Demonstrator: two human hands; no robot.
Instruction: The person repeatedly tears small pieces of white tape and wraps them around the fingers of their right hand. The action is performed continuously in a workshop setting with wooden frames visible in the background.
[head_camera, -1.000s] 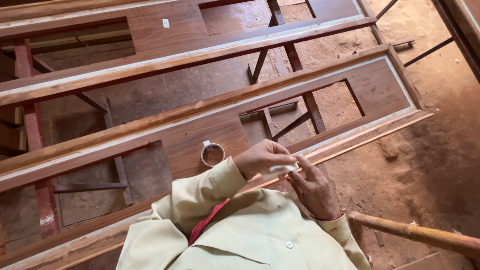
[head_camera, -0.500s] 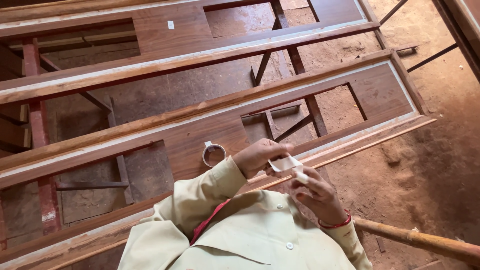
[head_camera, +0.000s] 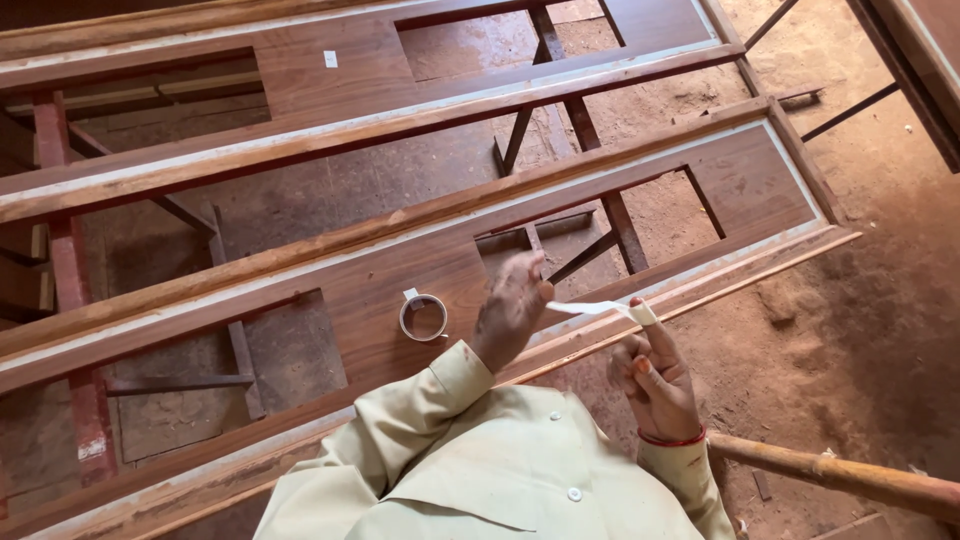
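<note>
My left hand (head_camera: 510, 312) pinches one end of a thin white tape strip (head_camera: 590, 308) above a brown wooden door frame (head_camera: 380, 275). The strip runs right to my right hand (head_camera: 655, 385), where it is wound around the raised index fingertip; the other fingers are curled. A red band circles that wrist. A small roll of tape (head_camera: 423, 318) lies flat on the frame's panel, just left of my left hand. Pale yellow-green shirt sleeves cover both arms.
A second long door frame (head_camera: 330, 130) lies parallel further away. Both rest on red metal trestles (head_camera: 75, 290) over a dirt floor (head_camera: 860, 330). A round wooden pole (head_camera: 840, 478) juts in at lower right. Another frame edge (head_camera: 915, 60) crosses the top right.
My hands were together over the frame's edge. They have drawn apart, stretching the strip between them, and my right index finger has lifted with tape wound on its tip.
</note>
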